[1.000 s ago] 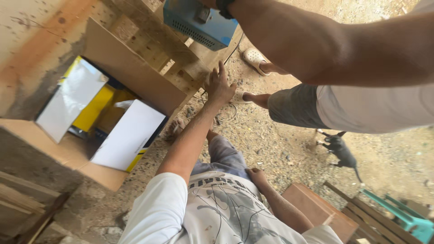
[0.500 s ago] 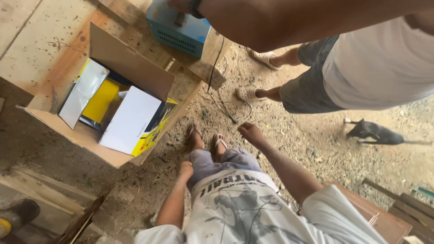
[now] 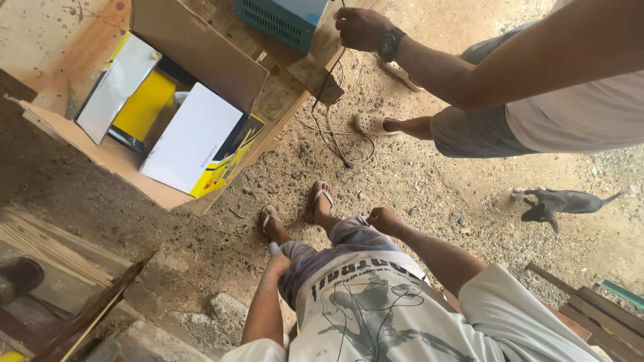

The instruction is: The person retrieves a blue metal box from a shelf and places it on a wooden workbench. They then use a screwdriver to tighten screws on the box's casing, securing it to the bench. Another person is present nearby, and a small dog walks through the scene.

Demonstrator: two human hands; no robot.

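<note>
Left hand (image 3: 278,260) rests on the left knee (image 3: 295,255), fingers hidden, grip can't tell. Right hand (image 3: 384,220) is a loose, empty fist on the right knee (image 3: 352,234), pulled in from half a second ago. Another person's hand (image 3: 354,27) now pinches a cable (image 3: 329,100) by the blue machine (image 3: 282,17), which is cut off at the pallet's top edge. The open cardboard box (image 3: 194,47) is on the left.

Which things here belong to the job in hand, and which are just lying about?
In the job: blue vented metal box; thin black cable running up to the co-worker's hand; open cardboard carton of yellow and white packaging. The wearer's left hand and right hand rest on the knees.
Lying about: stacked wooden planks; grey stone; small dark animal.
</note>
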